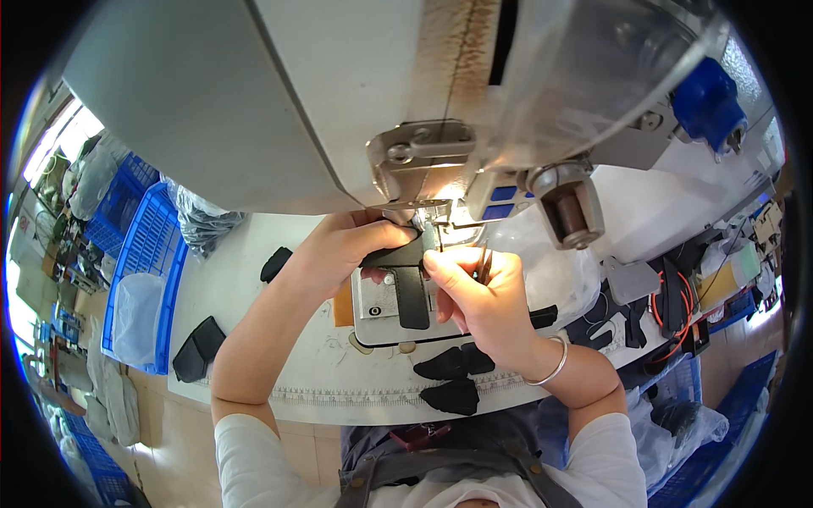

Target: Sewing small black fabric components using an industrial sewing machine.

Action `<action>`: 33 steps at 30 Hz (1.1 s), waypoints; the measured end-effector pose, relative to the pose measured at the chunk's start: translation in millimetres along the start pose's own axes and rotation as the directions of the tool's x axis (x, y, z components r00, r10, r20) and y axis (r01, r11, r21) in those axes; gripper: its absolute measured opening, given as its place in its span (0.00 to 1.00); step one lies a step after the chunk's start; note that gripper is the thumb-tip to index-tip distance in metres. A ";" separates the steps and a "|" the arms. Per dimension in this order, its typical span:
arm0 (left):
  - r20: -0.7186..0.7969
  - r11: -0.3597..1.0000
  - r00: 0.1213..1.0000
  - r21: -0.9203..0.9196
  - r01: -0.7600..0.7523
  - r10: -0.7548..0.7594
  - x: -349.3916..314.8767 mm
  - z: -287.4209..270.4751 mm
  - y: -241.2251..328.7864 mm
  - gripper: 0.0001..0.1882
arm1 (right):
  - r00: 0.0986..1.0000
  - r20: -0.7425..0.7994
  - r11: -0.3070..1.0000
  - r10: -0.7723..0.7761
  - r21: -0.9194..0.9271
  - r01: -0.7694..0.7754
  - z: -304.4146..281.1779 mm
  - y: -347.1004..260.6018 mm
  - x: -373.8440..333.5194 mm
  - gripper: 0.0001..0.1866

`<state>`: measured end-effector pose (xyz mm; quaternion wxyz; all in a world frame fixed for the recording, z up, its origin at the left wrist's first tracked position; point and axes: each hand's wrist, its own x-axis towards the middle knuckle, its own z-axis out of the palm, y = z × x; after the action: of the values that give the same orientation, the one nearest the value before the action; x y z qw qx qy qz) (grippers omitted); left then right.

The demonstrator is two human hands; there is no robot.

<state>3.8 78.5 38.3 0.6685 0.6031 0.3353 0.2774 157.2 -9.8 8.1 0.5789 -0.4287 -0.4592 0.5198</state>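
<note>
One black piece (412, 298) lies under the head of the sewing machine (203, 110). The left hand (343, 244) pinches its upper part; the right hand (487, 292) curls round a small dark tool (484, 264), thumb against the piece's side. Loose black scraps (450, 396) lie near the front edge of the table (301, 368).

The black strip-shaped piece (412, 300) looks leathery with a faint sheen; the silver round bangle (561, 362) is glossy metal, the blue latticed crate (154, 229) smooth plastic.
</note>
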 end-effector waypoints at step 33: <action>-0.016 0.999 0.999 -0.017 -0.035 0.035 1.4 -4.5 -7.4 0.08 | 0.999 -0.015 0.999 -0.034 -0.015 0.034 0.2 6.0 0.8 0.11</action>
<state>0.8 81.4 30.6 0.6661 0.6010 0.3274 0.2966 155.8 -8.4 2.3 0.5881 -0.4288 -0.4659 0.5032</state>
